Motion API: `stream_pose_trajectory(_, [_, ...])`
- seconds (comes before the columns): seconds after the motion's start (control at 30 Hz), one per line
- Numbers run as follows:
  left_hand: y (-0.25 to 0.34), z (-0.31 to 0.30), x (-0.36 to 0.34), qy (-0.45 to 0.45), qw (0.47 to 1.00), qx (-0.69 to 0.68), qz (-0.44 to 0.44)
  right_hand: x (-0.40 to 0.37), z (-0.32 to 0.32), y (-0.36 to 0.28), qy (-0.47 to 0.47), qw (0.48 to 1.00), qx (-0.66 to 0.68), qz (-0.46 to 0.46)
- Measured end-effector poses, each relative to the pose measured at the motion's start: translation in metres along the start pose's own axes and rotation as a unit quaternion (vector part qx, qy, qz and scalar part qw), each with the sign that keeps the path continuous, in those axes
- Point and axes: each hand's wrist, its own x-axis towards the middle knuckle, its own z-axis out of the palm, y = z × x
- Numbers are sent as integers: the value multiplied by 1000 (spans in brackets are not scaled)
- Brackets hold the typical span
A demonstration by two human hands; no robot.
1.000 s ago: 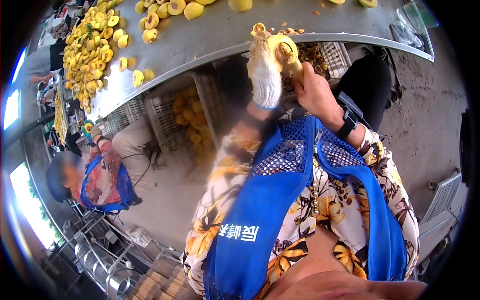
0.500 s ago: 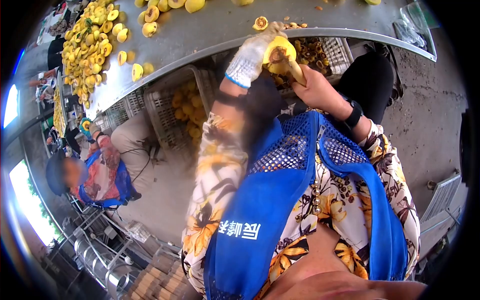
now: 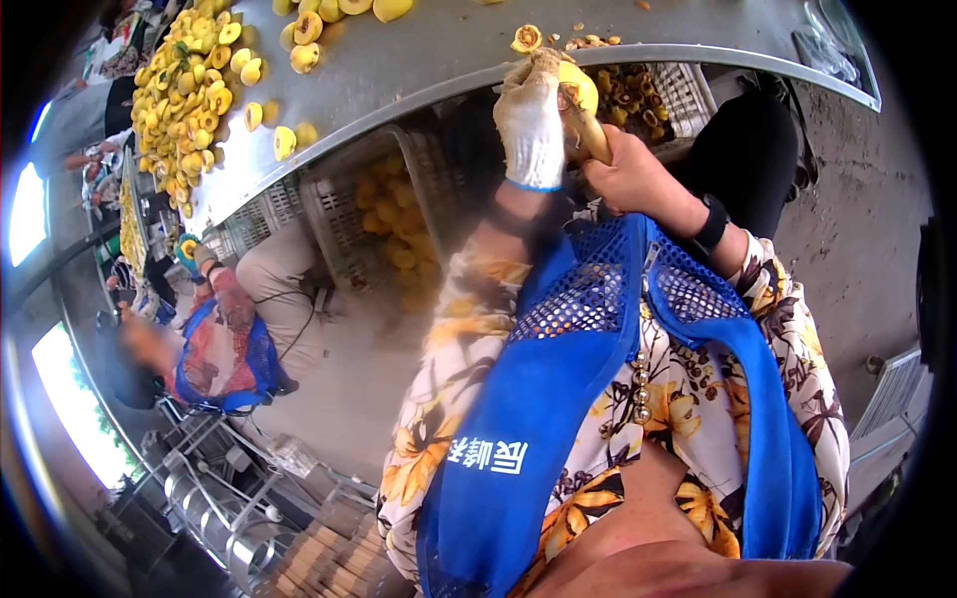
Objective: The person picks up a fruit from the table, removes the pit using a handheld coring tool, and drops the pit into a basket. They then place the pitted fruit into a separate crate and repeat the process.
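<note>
My left hand [image 3: 530,125], in a white knit glove with a blue cuff edge, is closed around a yellow peach [image 3: 580,86] beside the table's edge. My right hand [image 3: 636,171], bare and with a dark band at the wrist, grips the pale handle of a pitting tool [image 3: 596,142]. The tool's tip meets the peach and is hidden there. Just beyond the glove, a peach half [image 3: 525,39] with its brown centre showing lies on the metal table [image 3: 419,60]. Several brown pits [image 3: 593,42] lie near it.
Under the table edge stands a crate [image 3: 690,100] of brown pits and scraps. Another crate [image 3: 329,204] to the left holds yellow peaches. A large heap of peach halves [image 3: 189,100] covers the table's left part. A co-worker [image 3: 224,344] sits at the left.
My left hand has turned, so its glove back now faces me and covers more of the peach. The peach's cut face has rotated away. The tool stays in my right hand.
</note>
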Motion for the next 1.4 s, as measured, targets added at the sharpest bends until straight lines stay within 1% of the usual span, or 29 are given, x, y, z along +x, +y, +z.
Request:
stream_pose_trajectory(0.07, [-4, -10, 8, -64, 993, -63, -82, -3, 0, -8, -8, 999, 37, 31])
stream_pose_trajectory(0.1, [-5, -11, 7, -92, 995, 12, -20, -5, 1, -10, -12, 997, 55, 46])
stream_pose_trajectory(0.17, [-1, -10, 1, -118, 974, 157, 116, -2, 1, -6, -10, 999, 40, 31])
stream_pose_trajectory(0.2, [0, -11, 3, -104, 993, 62, 13, -4, -1, -8, -14, 999, 42, 27])
stream_pose_trajectory(0.27, [-7, -15, 6, -49, 996, 72, 17, -4, 7, -11, -12, 998, 58, 24])
stream_pose_trajectory(0.3, [-11, -16, 8, -21, 997, 77, 18, -3, 7, -9, -31, 998, 38, 32])
stream_pose_trajectory(0.37, [-12, -15, 9, 19, 997, 63, -29, 1, -2, -2, -63, 997, -5, 50])
stream_pose_trajectory(0.43, [-12, -19, 14, 4, 993, -18, -118, -1, 1, -2, -46, 998, 23, 37])
stream_pose_trajectory(0.47, [-2, -18, 7, -36, 986, -49, -158, -3, 2, -4, -44, 998, 42, 30])
stream_pose_trajectory(0.53, [-4, -19, 8, -58, 994, 12, -94, -4, 0, -4, -53, 996, 60, 35])
stream_pose_trajectory(0.6, [-13, -19, 12, -13, 997, 71, -28, -2, -3, -2, -73, 994, 55, 58])
stream_pose_trajectory(0.67, [-9, -14, 5, -53, 991, 106, 58, -4, -7, -5, -94, 990, 75, 76])
stream_pose_trajectory(0.7, [-11, -18, 7, -94, 969, 194, 118, -5, -10, -6, -105, 987, 84, 85])
stream_pose_trajectory(0.77, [-12, -24, 10, -143, 890, 350, 256, -5, -7, 1, -114, 983, 119, 76])
stream_pose_trajectory(0.8, [-11, -24, 11, -142, 973, 166, 81, -5, -6, 4, -119, 981, 138, 71])
stream_pose_trajectory(0.9, [-9, -19, 10, -106, 991, 78, 23, -4, -11, 4, -154, 972, 150, 91])
stream_pose_trajectory(0.97, [-5, -15, 6, -87, 991, 100, 36, -5, -15, 3, -181, 963, 178, 94])
stream_pose_trajectory(1.0, [2, -11, 3, -76, 993, 84, 12, -5, -17, 1, -191, 958, 191, 94])
stream_pose_trajectory(1.07, [3, -12, 3, -122, 992, 26, -37, -4, -13, 3, -169, 968, 171, 72])
stream_pose_trajectory(1.13, [4, -19, 6, -142, 986, 17, -79, -8, -9, 2, -144, 978, 137, 65])
stream_pose_trajectory(1.17, [3, -25, 8, -150, 984, 15, -98, -8, -8, -5, -131, 984, 108, 56])
stream_pose_trajectory(1.2, [1, -27, 10, -156, 983, 18, -99, 2, -9, 25, -169, 982, 78, -30])
stream_pose_trajectory(1.23, [-8, -28, 10, -153, 985, 14, -85, 2, -9, 22, -154, 985, 80, 9])
stream_pose_trajectory(1.27, [-20, -29, 17, -120, 989, 5, -87, -2, -12, 9, -139, 986, 93, -7])
stream_pose_trajectory(1.3, [-18, -26, 18, -107, 991, 0, -85, 0, -8, 5, -93, 995, 33, 8])
stream_pose_trajectory(1.33, [-11, -20, 19, -75, 990, 0, -120, 4, -9, 7, -76, 997, -25, 4])
stream_pose_trajectory(1.37, [2, -15, 15, -58, 980, -31, -188, 9, -7, 24, -32, 995, -61, -67])
stream_pose_trajectory(1.4, [-26, -28, 28, -94, 972, -74, -201, 9, -7, 30, -35, 992, -57, -106])
